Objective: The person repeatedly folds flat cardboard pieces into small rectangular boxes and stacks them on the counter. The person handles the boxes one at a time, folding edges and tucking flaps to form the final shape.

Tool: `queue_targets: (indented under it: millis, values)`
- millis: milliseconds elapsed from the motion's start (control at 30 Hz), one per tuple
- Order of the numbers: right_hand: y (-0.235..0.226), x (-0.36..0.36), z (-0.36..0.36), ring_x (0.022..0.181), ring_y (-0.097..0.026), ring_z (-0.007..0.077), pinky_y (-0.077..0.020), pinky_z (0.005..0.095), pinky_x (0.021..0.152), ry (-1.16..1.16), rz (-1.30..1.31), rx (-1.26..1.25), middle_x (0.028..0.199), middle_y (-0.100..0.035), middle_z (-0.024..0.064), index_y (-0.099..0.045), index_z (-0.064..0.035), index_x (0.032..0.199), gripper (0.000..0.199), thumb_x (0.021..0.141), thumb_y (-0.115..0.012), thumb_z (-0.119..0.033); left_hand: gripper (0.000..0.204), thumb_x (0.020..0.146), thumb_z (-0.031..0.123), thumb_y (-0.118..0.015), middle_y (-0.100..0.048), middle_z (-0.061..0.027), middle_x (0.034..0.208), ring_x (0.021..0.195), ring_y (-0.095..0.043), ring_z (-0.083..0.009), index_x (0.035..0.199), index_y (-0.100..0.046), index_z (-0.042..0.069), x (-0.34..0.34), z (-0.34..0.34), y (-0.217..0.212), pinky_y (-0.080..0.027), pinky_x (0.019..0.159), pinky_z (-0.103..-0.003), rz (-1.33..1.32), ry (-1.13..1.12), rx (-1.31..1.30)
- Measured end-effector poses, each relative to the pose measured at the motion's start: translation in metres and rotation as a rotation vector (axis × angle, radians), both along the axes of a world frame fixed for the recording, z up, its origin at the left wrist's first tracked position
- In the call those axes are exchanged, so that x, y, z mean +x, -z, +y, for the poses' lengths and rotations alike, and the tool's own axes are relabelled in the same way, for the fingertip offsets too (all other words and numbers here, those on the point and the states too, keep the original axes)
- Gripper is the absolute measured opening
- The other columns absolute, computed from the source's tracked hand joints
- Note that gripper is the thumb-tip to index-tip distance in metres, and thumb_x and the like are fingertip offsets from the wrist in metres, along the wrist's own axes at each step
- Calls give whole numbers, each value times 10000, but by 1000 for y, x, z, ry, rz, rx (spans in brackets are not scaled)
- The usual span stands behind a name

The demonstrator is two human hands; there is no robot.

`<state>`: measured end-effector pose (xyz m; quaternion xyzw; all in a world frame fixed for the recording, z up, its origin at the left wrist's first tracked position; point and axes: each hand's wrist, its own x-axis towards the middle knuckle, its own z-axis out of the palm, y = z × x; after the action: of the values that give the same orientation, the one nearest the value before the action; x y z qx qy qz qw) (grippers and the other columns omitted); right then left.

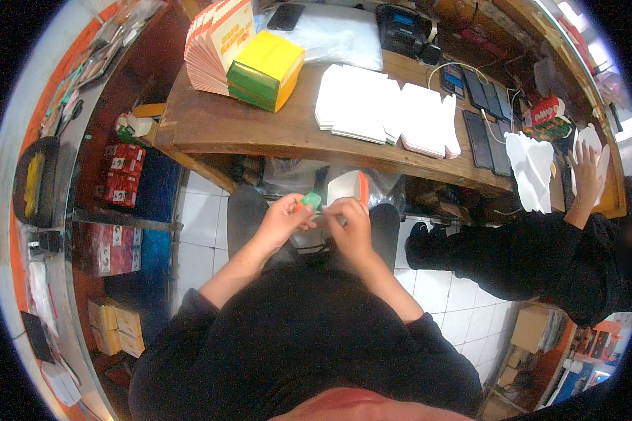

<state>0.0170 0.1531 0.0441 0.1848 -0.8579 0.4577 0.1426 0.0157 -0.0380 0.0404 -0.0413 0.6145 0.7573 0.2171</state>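
Observation:
In front of my lap, my left hand (286,219) pinches a small green piece (312,201) with a bit of orange beside it. My right hand (349,226) is closed close by, its fingertips near the green piece. Just behind the right fingers rises a partly folded paper box (344,186), white inside with an orange edge. I cannot tell whether the green piece is a flap of that box. The fingers hide the part between my hands.
The wooden table (260,133) ahead holds stacked printed cartons (221,56), a yellow-green box (267,70), white paper blanks (354,102) and several phones (479,137). At right, a co-worker's hand (588,172) touches a white paper piece. Shelves with red packs (123,172) stand left.

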Motion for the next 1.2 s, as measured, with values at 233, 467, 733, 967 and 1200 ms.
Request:
queue_targets:
  millis: [233, 467, 733, 967, 1200]
  values:
    - [-8, 6, 11, 934, -625, 200, -341, 415, 994, -270, -18, 31, 942, -672, 0, -692, -131, 846, 142, 747, -718, -34, 348, 927, 64, -596, -654, -51, 949, 791, -649, -131, 1252, -561, -55, -2, -15, -28, -529, 718, -270, 57, 414, -172]
    - [-27, 13, 6, 919, -635, 169, -354, 366, 926, -153, -109, 108, 928, -704, -20, -711, -145, 855, 105, 774, -707, -78, 319, 937, 35, -563, -652, -60, 943, 791, -647, -131, 1247, -565, -41, 0, -15, -27, -530, 723, -276, 132, 448, -137]
    - [-38, 12, -1, 918, -634, 185, -373, 362, 890, -112, -168, 181, 912, -687, -5, -728, -135, 860, 106, 773, -708, -79, 285, 923, 38, -571, -649, -58, 890, 771, -642, -122, 1202, -603, -12, 1, -14, -33, -517, 678, -284, 179, 431, -192]
    - [-29, 5, 3, 900, -624, 285, -488, 378, 796, -252, -344, -31, 995, -596, 104, -624, -88, 980, 252, 764, -752, -109, 294, 897, 79, -628, -660, -82, 947, 796, -671, -158, 1176, -621, -15, -2, -23, -33, -539, 699, -298, 205, 564, -308]
    - [-31, -11, 2, 997, -594, 308, -488, 405, 859, -477, -543, 183, 1081, -532, 144, -515, -70, 1151, 507, 743, -797, -177, 195, 846, 225, -689, -662, -119, 939, 942, -628, -306, 865, -704, 31, 1, -22, -47, -503, 838, -383, 542, 824, -975]
